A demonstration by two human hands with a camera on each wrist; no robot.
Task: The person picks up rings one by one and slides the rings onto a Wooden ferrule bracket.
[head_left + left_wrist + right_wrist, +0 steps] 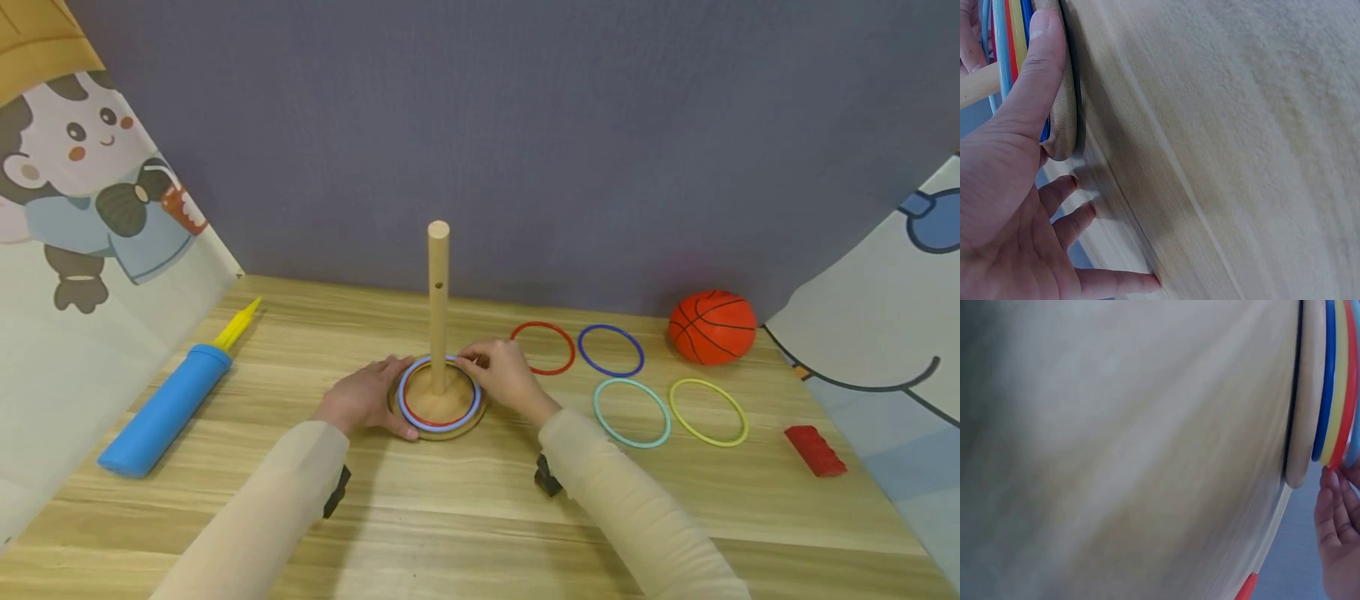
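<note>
A wooden peg (438,308) stands on a round wooden base (450,407) at mid-table. Several rings lie stacked on the base, with a light blue ring (435,427) on top. My left hand (367,398) rests at the base's left edge. Its thumb (1038,75) lies along the base rim (1066,94), and its fingers (1079,222) are spread straight on the table. My right hand (480,362) is at the far right rim of the stack. Its fingertips (1334,487) pinch the top ring's edge beside the base (1304,394).
Loose on the table to the right lie a red ring (573,348), a blue ring (611,326), a teal ring (595,412) and a yellow ring (708,444). An orange basketball (712,327) and a red block (815,450) sit farther right. A blue pump (168,408) lies left.
</note>
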